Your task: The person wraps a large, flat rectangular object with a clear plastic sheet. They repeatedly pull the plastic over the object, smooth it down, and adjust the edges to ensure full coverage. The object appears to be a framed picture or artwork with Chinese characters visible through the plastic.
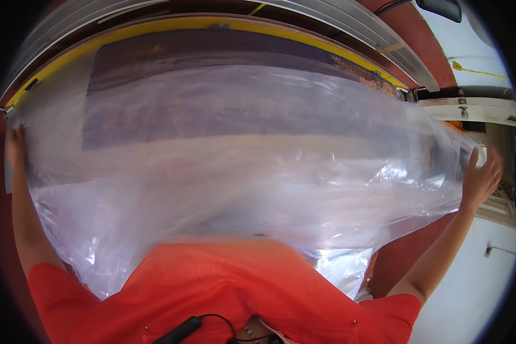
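Note:
A wide, clear plastic sheet (327,195) lies wrinkled and partly raised over the broad worktable in front of me. Through it I see a dark, flat rectangular panel (189,117) with a few rusty-looking marks. Far out at the left, my left hand (17,144) is closed at the sheet's edge, its fingers small in the picture. At the far right, my right hand (483,179) is beside the sheet's other edge. Its thumb stands apart from the fingers, which motion smears. Both arms are stretched wide.
A yellow strip (301,35) borders the table's far side, with long grey metal rails (350,23) behind it. Reddish floor (415,243) shows at the right, near a white wall (470,275). A pale ledge (476,110) stands beyond the table's right end.

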Demonstrator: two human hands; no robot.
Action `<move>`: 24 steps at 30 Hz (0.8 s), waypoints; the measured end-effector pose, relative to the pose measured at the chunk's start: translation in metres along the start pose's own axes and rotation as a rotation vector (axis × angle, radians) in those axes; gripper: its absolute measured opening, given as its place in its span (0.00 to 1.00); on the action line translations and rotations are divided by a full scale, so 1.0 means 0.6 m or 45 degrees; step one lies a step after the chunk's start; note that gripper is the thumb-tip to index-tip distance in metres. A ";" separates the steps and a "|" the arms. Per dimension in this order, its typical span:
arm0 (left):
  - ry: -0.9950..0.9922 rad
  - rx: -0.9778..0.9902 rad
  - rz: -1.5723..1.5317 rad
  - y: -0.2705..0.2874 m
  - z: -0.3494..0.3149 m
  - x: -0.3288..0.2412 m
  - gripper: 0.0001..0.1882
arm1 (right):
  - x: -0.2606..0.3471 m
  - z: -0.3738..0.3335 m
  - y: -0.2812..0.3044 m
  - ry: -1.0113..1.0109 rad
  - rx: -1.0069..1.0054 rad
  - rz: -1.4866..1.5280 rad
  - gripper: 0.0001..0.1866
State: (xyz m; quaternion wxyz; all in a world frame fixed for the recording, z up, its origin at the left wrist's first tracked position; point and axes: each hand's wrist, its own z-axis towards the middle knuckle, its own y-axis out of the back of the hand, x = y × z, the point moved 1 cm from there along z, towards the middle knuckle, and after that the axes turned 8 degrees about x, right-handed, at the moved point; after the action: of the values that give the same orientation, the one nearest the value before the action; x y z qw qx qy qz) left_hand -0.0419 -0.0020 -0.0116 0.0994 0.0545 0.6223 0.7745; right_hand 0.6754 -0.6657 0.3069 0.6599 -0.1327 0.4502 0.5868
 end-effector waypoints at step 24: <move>0.099 0.094 -0.623 0.074 -0.064 0.064 0.20 | 0.452 -0.082 -0.028 0.381 0.411 1.487 0.23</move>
State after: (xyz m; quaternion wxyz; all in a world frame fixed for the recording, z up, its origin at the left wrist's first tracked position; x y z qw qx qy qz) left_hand -0.0913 -0.0392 0.0217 0.2577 -0.1241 0.6483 0.7056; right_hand 0.6434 -0.5275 0.0701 0.1716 0.1560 0.6189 0.7504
